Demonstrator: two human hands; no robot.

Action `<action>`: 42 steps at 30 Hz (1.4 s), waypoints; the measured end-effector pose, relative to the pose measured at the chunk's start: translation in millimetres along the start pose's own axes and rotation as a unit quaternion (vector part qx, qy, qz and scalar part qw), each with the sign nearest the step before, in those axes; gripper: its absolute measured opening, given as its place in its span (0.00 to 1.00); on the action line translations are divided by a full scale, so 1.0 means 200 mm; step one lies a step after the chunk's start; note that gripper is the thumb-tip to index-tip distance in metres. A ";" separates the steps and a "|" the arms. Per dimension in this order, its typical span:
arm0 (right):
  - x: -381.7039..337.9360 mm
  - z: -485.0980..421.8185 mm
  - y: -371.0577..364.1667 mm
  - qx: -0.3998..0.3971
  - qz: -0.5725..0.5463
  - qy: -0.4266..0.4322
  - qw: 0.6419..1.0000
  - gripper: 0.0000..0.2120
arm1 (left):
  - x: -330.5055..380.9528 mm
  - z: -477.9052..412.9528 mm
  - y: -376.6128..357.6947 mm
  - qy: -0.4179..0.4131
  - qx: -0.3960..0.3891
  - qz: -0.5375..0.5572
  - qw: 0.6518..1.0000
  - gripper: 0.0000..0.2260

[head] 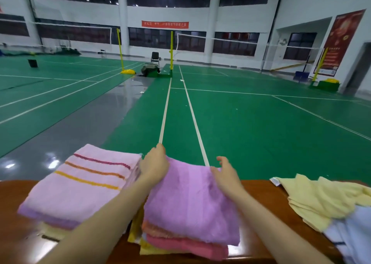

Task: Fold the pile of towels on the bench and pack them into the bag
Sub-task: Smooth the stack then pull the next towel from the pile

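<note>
Striped pink towel [84, 181], folded flat, is lying at the bench's [12, 233] left end. Left hand [154, 164] is curling over the purple towel's [190, 207] far-left corner, gripping it. Right hand [226, 176] is resting open-fingered on the far-right corner. Terry cloth: soft, light, limp, grippy, so corners are likely offering the best hold. Yellow towel [321, 197] is lying crumpled at the right end. Bag is not showing.
</note>
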State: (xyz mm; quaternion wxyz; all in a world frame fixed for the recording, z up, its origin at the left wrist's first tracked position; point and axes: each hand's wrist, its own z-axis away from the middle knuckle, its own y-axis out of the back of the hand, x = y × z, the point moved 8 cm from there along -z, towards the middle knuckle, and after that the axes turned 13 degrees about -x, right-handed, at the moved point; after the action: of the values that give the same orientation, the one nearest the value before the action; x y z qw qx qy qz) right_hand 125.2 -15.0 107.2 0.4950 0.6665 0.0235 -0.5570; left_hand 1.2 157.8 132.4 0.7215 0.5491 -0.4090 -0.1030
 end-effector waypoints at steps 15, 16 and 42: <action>0.03 0.08 -0.25 -0.011 0.229 0.000 0.973 0.24 | 0.10 0.18 -0.40 -0.112 -0.058 -0.169 0.978 0.37; 0.03 0.08 -0.24 -0.009 0.216 0.002 0.976 0.22 | 0.11 0.19 -0.40 -0.109 -0.060 -0.166 0.978 0.33; 0.05 0.11 -0.23 0.003 0.179 0.037 0.983 0.22 | 0.15 0.20 -0.38 -0.133 -0.036 -0.172 0.975 0.21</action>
State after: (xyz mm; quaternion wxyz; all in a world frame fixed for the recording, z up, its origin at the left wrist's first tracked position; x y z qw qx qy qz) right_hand 87.1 -11.5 72.5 0.5835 0.6815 -0.0799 -0.4344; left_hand 14.5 82.4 82.6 0.6514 0.5662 -0.3967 -0.3126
